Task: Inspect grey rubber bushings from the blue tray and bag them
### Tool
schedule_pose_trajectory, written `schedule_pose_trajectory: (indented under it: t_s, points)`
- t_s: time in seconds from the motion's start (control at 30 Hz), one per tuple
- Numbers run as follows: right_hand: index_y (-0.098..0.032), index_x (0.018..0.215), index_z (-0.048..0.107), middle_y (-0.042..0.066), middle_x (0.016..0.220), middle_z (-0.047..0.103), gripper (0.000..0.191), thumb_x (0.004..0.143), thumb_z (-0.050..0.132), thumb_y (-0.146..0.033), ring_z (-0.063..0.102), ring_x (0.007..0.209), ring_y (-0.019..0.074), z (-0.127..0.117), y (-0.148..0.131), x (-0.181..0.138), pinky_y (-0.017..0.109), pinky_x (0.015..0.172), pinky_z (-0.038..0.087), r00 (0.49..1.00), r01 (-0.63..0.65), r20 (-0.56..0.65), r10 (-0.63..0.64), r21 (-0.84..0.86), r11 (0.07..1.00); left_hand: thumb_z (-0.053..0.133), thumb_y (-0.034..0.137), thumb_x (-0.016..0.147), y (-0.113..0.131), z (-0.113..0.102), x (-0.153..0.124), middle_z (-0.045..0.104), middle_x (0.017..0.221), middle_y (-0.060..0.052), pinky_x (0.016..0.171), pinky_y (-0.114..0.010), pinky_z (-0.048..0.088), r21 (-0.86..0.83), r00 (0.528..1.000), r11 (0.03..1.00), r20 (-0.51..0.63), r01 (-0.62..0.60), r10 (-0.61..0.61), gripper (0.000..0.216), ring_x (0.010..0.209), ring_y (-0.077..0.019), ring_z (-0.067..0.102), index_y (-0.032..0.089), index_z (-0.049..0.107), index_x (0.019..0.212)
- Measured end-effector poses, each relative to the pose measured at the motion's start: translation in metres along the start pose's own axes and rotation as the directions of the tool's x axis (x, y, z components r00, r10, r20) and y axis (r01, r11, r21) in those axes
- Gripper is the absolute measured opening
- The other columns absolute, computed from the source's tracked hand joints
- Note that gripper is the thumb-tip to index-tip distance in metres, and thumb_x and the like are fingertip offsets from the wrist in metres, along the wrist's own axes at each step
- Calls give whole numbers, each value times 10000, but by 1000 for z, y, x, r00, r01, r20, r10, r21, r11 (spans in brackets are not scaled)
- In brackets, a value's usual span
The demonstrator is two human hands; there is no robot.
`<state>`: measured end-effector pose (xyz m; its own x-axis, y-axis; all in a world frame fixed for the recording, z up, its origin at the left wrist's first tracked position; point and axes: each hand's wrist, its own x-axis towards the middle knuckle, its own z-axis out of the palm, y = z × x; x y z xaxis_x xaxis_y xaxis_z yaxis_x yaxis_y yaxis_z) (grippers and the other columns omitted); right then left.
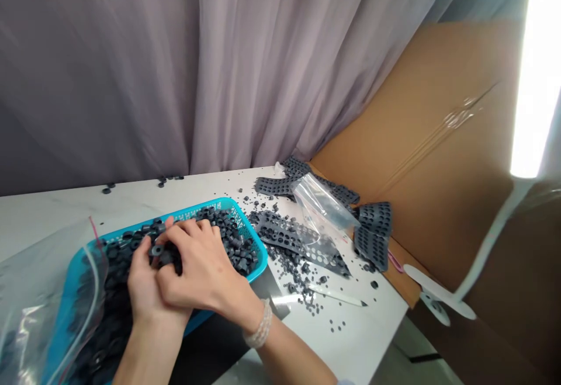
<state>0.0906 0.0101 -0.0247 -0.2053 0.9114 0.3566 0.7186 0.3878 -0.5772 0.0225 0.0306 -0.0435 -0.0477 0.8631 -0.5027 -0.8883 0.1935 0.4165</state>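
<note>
Both my hands are low over the blue basket (pixel 258 250), which stands on the near left part of the white bench (pixel 377 321) and is heaped with small black rubber rings (pixel 239 253). My left hand (pixel 144 283) is closed, thumb and fingers pinched on one rubber ring (pixel 156 250) just above the heap. My right hand (pixel 199 268) lies against and partly over the left, its fingers bent and close together on the rings; I cannot tell whether it grips anything. A beaded bracelet (pixel 260 328) sits on my right wrist.

At the near left, a clear zip bag (pixel 41 297) overlaps the basket's edge. To the right, punched black rubber sheets (pixel 298 239) and loose bits lie scattered, with another clear bag (pixel 324 204) on top. A cardboard box (pixel 438 157) leans at the far right.
</note>
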Motion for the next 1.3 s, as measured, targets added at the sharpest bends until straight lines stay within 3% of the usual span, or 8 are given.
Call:
schedule_pose_trajectory:
  t_s: [0.1,0.2,0.4,0.63,0.73,1.03,1.17,1.3]
  points:
    - [-218,911,554,33,1012,594,255,665,520,-161,482,929,219,8,0,2,391,852,398,999,3,-33,2,141,990,471,350,847,0,-1,3,634,850,6,885,-276,460,-84,999,996,42,-20,23,213,908,-152,595,213,634,842]
    - [-208,841,554,33,1026,606,256,624,471,-102,495,1017,215,18,1,3,406,973,348,988,2,-135,72,482,876,428,305,873,0,1,2,629,788,6,806,-217,472,-154,998,988,61,-16,26,248,808,-113,609,186,628,787]
    - [-203,856,593,28,1092,615,299,630,418,-117,544,1038,193,34,14,7,345,958,393,896,-38,-97,433,956,292,484,348,833,-1,2,-1,688,938,-24,654,-230,498,-138,997,988,-47,-71,65,298,804,-144,653,248,645,1063]
    - [-188,846,636,17,914,686,217,727,456,-204,617,845,143,35,23,15,298,895,451,641,7,237,730,949,-314,410,313,851,1,3,0,672,1110,-98,862,-340,508,-158,996,986,-79,-42,30,408,1029,-205,638,214,591,1203]
    - [-167,940,656,42,944,708,302,784,412,-252,644,825,166,29,23,15,343,886,482,619,-33,367,694,895,-444,374,307,863,4,6,-2,675,1115,-109,887,-354,502,-170,995,984,-84,-60,46,428,1045,-212,635,202,580,1224]
    - [-135,1107,605,78,1182,662,405,835,342,-278,632,1040,204,18,26,16,404,965,458,746,-31,397,535,823,-568,336,316,878,10,4,-2,677,1124,-88,907,-370,494,-134,994,986,-51,-103,97,423,1052,-211,629,220,612,1183]
    - [-155,995,646,79,1096,691,356,835,363,-299,626,1034,212,24,26,14,418,998,420,767,-2,290,573,894,-449,366,342,862,1,3,-3,691,1083,-97,820,-346,510,-78,984,992,-156,-100,87,418,1001,-225,646,200,642,1143]
    - [-171,869,664,42,919,705,231,782,454,-214,625,967,187,29,24,12,375,1001,403,810,42,73,582,982,-182,424,349,843,-8,1,-1,705,1032,-86,733,-294,506,-61,981,998,-191,-33,21,399,919,-209,661,183,651,1127]
